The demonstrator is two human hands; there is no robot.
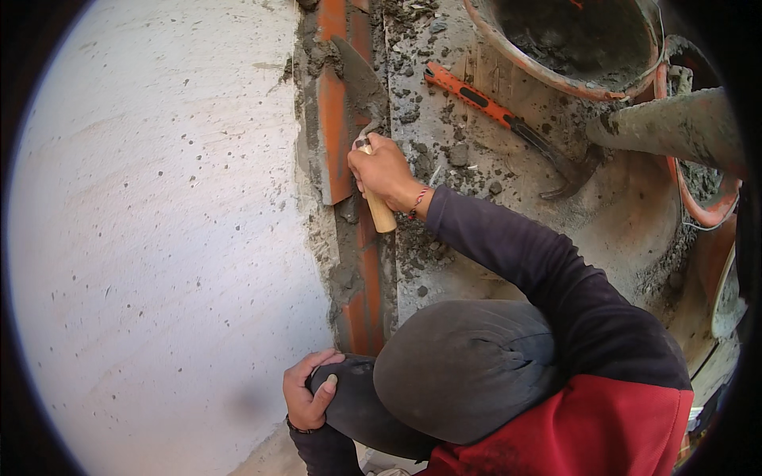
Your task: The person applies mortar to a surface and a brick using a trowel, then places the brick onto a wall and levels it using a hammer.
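Observation:
My right hand [386,168] is closed around the wooden handle of a trowel [380,213]. The trowel's pointed metal blade, smeared with grey mortar, points away from me and lies over a row of orange bricks [334,131] along the foot of the white wall. Wet mortar [344,274] fills gaps between and beside the bricks. Lower down, my left hand [304,394] rests on my bent left knee [349,397], thumb spread from the fingers and no tool in it.
An orange-handled hammer [484,107] lies on the dirty floor to the right. Beyond it stands a large round tub [540,67] with grey mortar inside. A thick, mortar-splashed pole [675,127] reaches in from the right. Crumbs of mortar litter the floor beside the bricks.

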